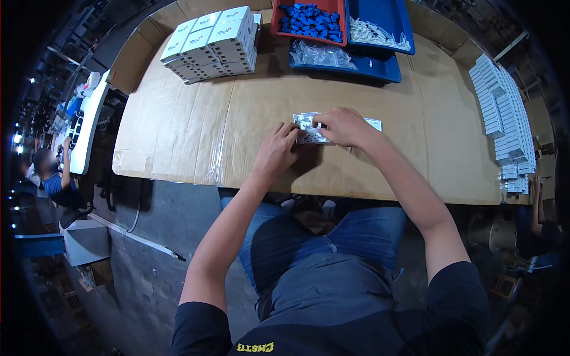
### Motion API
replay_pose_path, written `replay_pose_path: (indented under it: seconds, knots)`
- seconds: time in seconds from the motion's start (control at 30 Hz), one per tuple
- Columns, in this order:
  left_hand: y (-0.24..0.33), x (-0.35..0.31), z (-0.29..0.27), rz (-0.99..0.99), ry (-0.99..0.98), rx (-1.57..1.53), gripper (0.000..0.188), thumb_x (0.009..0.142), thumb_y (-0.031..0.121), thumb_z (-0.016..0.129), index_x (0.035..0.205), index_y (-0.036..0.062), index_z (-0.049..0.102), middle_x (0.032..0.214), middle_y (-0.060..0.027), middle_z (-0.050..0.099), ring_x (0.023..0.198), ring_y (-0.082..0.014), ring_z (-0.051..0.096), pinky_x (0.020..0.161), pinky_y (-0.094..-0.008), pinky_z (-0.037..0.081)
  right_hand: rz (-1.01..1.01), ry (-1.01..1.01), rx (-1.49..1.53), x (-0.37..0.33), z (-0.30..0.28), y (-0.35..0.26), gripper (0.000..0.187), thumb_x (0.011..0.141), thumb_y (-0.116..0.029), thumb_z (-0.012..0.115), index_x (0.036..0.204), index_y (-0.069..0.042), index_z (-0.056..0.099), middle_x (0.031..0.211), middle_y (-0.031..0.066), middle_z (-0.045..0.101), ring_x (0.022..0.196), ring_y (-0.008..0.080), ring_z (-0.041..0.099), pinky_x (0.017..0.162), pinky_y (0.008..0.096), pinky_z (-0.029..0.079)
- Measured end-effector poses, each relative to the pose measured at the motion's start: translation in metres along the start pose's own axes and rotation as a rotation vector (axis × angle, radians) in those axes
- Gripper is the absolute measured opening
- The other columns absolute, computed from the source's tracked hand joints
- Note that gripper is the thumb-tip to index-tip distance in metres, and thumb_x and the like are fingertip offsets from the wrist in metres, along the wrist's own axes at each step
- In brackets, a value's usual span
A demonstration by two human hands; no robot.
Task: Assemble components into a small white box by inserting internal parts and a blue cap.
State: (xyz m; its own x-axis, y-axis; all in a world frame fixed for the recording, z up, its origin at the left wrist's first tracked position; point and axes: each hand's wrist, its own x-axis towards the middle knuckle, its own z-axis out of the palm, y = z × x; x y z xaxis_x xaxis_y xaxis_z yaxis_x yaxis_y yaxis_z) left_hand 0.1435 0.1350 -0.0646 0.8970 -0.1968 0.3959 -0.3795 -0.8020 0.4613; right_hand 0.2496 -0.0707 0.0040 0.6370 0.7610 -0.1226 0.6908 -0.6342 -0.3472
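Note:
A small flat white box [306, 120] with an open top and some pale contents lies on the cardboard-covered table in front of me. My left hand [278, 149] has its fingers curled against the box's left edge. Over the middle of the box, my right hand [345, 127] reaches in from the right with its fingertips pinched together. Whatever those fingertips hold is too small and hidden to name. A white strip [374, 124], seemingly part of the box or its flap, shows just right of that hand.
Stacked white boxes [209, 41] stand at the back left. At the back are a red tray [276, 29] of blue parts, a blue tray [405, 18] of white pieces and a lower blue tray [389, 68] with clear bags. Small cartons [502, 110] line the right edge. A person [59, 181] sits far left.

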Motion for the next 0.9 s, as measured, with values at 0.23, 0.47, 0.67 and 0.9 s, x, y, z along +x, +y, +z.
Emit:
replay_pose_path:
  seconds: [0.23, 0.47, 0.67, 0.9]
  knots:
    - [0.0, 0.003, -0.003, -0.031, -0.05, 0.021, 0.048, 0.082, 0.013, 0.078, 0.126, 0.0037, 0.061, 0.119, -0.0114, 0.065, 0.114, -0.0336, 0.059, 0.098, -0.0444, 0.052, -0.075, 0.091, 0.036, -0.006, 0.01, 0.012, 0.02, 0.09, -0.016, 0.066, 0.106, -0.008, 0.075, 0.104, 0.0131, 0.068, 0.1, 0.0341, 0.068, 0.087, 0.0461, 0.054]
    - [0.01, 0.005, -0.012, -0.148, -0.09, -0.13, 0.076, 0.081, 0.022, 0.082, 0.145, 0.0061, 0.045, 0.147, -0.0191, 0.048, 0.135, -0.0393, 0.05, 0.112, -0.0444, 0.046, -0.013, 0.2, 0.266, 0.0, -0.024, 0.031, 0.021, 0.093, -0.02, 0.069, 0.107, -0.007, 0.076, 0.099, 0.0136, 0.071, 0.094, 0.0325, 0.068, 0.082, 0.042, 0.053]
    - [0.015, 0.017, -0.018, -0.185, -0.095, -0.067, 0.092, 0.083, 0.041, 0.08, 0.156, 0.0056, 0.036, 0.153, -0.0206, 0.044, 0.139, -0.0407, 0.045, 0.119, -0.0485, 0.037, 0.163, 0.43, 0.251, 0.063, -0.078, 0.074, 0.023, 0.095, -0.027, 0.066, 0.108, -0.012, 0.076, 0.097, 0.0156, 0.075, 0.091, 0.0357, 0.071, 0.08, 0.0455, 0.056]
    - [0.004, 0.022, -0.018, -0.188, -0.163, -0.015, 0.094, 0.088, 0.054, 0.072, 0.156, 0.0015, 0.035, 0.151, -0.0214, 0.046, 0.139, -0.0396, 0.045, 0.121, -0.0471, 0.035, 0.167, 0.687, 0.018, 0.206, -0.141, 0.157, 0.024, 0.097, -0.027, 0.062, 0.112, -0.014, 0.075, 0.101, 0.0134, 0.077, 0.098, 0.0362, 0.073, 0.085, 0.049, 0.058]
